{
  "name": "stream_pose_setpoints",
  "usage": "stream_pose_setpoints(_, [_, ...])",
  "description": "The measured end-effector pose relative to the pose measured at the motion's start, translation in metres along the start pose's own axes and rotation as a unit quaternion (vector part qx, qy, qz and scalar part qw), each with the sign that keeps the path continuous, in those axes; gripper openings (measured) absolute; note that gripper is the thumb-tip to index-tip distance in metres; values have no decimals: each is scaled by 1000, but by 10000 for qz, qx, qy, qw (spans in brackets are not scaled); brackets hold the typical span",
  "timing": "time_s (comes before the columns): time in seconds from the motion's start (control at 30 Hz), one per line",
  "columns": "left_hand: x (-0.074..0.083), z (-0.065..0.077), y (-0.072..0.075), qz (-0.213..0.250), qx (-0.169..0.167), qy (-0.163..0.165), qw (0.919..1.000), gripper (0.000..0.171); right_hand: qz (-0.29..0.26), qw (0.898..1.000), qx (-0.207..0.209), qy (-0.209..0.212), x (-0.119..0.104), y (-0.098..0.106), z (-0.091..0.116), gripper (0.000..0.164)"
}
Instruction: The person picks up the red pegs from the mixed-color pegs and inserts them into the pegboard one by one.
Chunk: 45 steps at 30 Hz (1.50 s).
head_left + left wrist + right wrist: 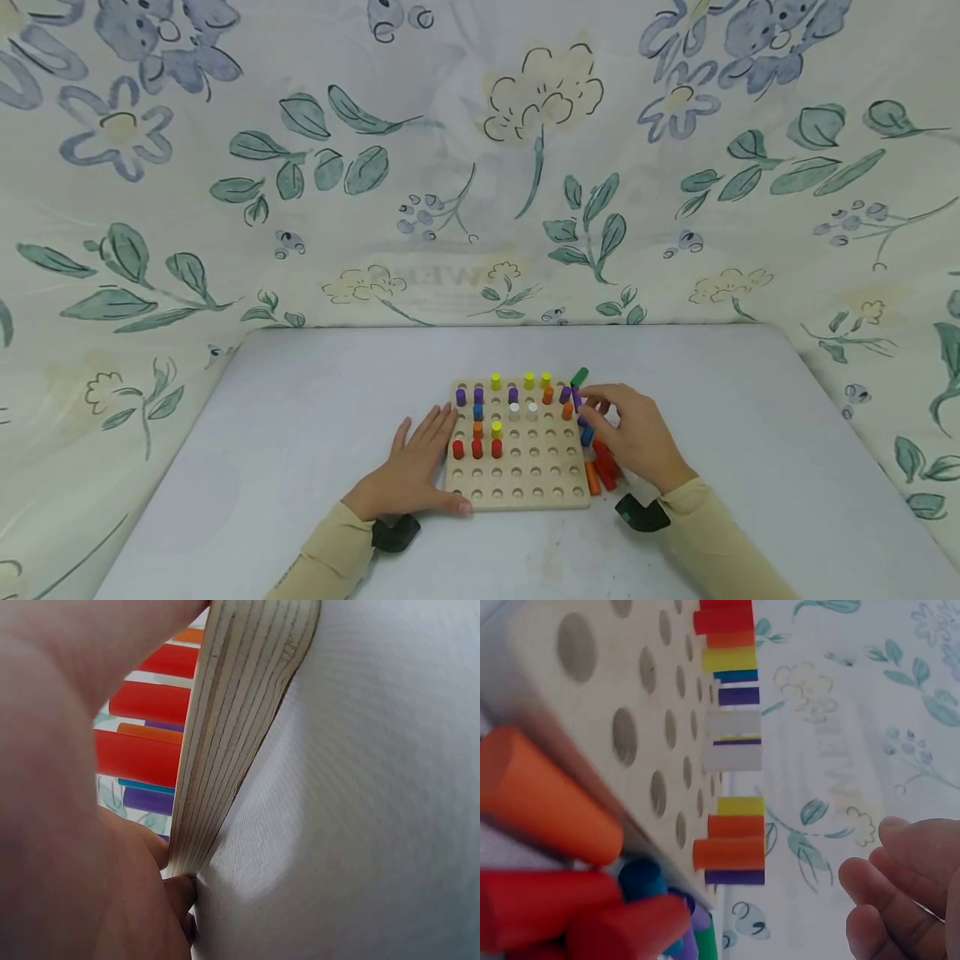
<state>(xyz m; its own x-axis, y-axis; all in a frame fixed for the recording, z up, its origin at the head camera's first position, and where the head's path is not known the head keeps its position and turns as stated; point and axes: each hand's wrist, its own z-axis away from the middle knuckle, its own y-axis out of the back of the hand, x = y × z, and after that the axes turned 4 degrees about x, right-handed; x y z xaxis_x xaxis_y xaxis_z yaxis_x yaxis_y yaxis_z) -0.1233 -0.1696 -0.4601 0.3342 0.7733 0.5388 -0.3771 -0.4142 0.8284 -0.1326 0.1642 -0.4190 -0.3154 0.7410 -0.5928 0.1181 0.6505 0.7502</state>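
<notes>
A wooden pegboard [543, 500] lies on the white table, with coloured pegs upright in some holes. Along its left edge rests my left hand [408, 471], fingers straight and thumb at the near left corner; the left wrist view shows fingertips against the layered side. My right hand [633, 429] hovers by the far right edge, fingers loosely bent. In the right wrist view nothing shows between its fingertips [866, 930]. Closest to them in the head view is a purple peg [576, 398] near a loose green peg [580, 377]. Red pegs [604, 462] stand near the left and lie loose right.
Beside the board's right edge lie a loose orange peg [593, 479] and a blue peg [587, 436]. White pegs [513, 411] and yellow pegs [529, 381] stand in the board. A flowered cloth [450, 208] hangs behind the table [300, 400].
</notes>
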Motion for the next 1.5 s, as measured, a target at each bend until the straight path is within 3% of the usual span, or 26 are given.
stream_pose_setpoints(0.47, [-2, -1, -2, -37, 9, -12, 10000, 132, 169, 9996, 97, -203, 25, 11, 7, 27])
stream_pose_setpoints(1.07, [-4, 0, -3, -50, 28, 26, 10000, 133, 368, 9959, -250, -786, 51, 21, 13, 23])
stream_pose_setpoints(1.5, [-3, 1, -2, 6, 49, -53, 10000, 130, 395, 9941, -428, -916, 60, 25, 18, 22])
